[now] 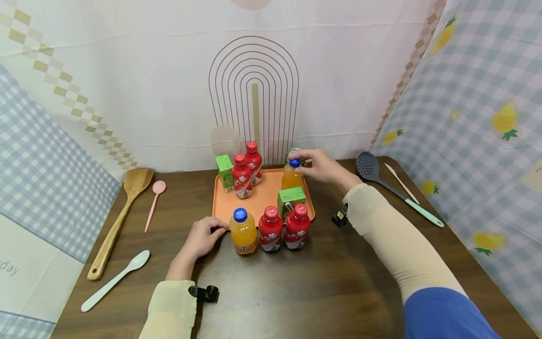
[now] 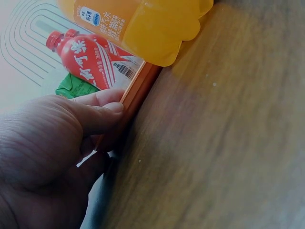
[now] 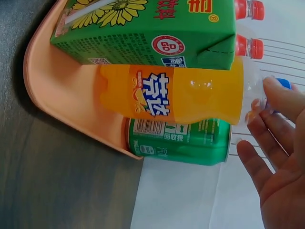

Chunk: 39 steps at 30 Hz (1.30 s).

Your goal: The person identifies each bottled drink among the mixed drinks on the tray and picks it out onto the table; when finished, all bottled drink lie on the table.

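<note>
My left hand (image 1: 202, 239) pinches the rim of the orange tray (image 1: 258, 207) at its front left corner, thumb on the upper side. At the tray's back right, my right hand (image 1: 322, 165) holds an orange soda bottle (image 3: 190, 95) by its blue cap and neck; the bottle stands upright. Right behind it is a green can (image 3: 186, 143), and in front of it a green drink carton (image 1: 291, 197). Two red bottles (image 1: 242, 176) and another green carton (image 1: 225, 172) stand at the tray's back left.
Before the tray's front edge stand another orange soda bottle (image 1: 243, 233) and two red bottles (image 1: 271, 230). Left lie a wooden spatula (image 1: 123, 221), pink spoon (image 1: 155, 202) and white spoon (image 1: 116, 281). Right are a slotted spoon (image 1: 381, 181) and small pale knife (image 1: 401, 182).
</note>
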Each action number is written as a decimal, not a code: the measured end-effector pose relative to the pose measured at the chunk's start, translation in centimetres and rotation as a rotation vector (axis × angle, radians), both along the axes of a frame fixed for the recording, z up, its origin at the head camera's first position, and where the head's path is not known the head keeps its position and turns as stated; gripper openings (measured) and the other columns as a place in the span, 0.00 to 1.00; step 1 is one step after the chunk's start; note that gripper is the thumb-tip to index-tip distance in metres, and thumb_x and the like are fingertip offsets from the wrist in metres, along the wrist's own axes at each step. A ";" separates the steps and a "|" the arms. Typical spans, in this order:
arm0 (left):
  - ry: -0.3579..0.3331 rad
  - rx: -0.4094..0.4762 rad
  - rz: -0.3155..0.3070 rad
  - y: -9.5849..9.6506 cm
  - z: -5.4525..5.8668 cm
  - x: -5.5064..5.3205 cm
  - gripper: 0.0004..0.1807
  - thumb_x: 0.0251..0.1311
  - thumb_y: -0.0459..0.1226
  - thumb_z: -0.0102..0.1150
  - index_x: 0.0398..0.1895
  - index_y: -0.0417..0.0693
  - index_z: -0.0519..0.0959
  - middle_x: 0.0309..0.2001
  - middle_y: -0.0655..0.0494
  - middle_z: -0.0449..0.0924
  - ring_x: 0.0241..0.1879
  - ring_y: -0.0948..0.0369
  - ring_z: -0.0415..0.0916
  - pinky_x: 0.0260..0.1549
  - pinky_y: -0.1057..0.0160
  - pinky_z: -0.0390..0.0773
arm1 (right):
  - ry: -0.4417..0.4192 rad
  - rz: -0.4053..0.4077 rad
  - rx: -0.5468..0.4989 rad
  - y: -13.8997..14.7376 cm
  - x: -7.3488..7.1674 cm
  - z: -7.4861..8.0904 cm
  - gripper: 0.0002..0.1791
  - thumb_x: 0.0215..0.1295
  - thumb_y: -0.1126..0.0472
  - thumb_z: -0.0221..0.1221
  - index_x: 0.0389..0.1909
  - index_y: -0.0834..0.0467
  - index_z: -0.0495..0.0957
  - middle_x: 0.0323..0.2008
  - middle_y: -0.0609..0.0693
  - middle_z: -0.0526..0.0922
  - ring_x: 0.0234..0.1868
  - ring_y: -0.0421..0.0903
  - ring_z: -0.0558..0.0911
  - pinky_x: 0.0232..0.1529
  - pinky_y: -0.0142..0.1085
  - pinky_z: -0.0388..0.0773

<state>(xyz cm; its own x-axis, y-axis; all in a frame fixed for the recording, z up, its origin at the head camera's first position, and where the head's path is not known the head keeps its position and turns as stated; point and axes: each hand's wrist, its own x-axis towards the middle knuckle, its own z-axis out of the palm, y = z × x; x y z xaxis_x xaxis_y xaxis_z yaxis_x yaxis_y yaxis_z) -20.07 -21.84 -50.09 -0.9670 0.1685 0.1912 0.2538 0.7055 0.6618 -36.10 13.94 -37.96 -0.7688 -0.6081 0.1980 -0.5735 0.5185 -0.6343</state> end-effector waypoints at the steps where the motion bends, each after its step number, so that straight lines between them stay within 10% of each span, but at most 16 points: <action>1: -0.002 0.000 0.001 0.0 0.0 0.0 0.05 0.58 0.32 0.65 0.33 0.53 0.87 0.35 0.60 0.83 0.41 0.58 0.78 0.48 0.51 0.76 | 0.013 -0.003 0.004 0.0 0.0 0.0 0.21 0.61 0.63 0.65 0.56 0.54 0.79 0.56 0.53 0.79 0.52 0.49 0.78 0.54 0.47 0.76; 22: -0.008 0.013 0.008 0.2 0.2 0.1 0.06 0.58 0.31 0.65 0.33 0.52 0.86 0.35 0.61 0.83 0.42 0.57 0.78 0.49 0.51 0.76 | 0.030 -0.185 -0.136 4.6 2.2 0.6 0.18 0.62 0.58 0.65 0.54 0.53 0.81 0.50 0.49 0.82 0.46 0.45 0.82 0.45 0.36 0.80; 39: 0.013 0.001 0.004 0.0 -0.1 0.0 0.05 0.58 0.32 0.65 0.33 0.52 0.86 0.35 0.61 0.83 0.42 0.57 0.78 0.48 0.51 0.76 | 0.203 -0.293 -0.173 9.7 9.1 0.1 0.16 0.51 0.55 0.73 0.43 0.50 0.86 0.34 0.45 0.85 0.31 0.40 0.80 0.29 0.27 0.78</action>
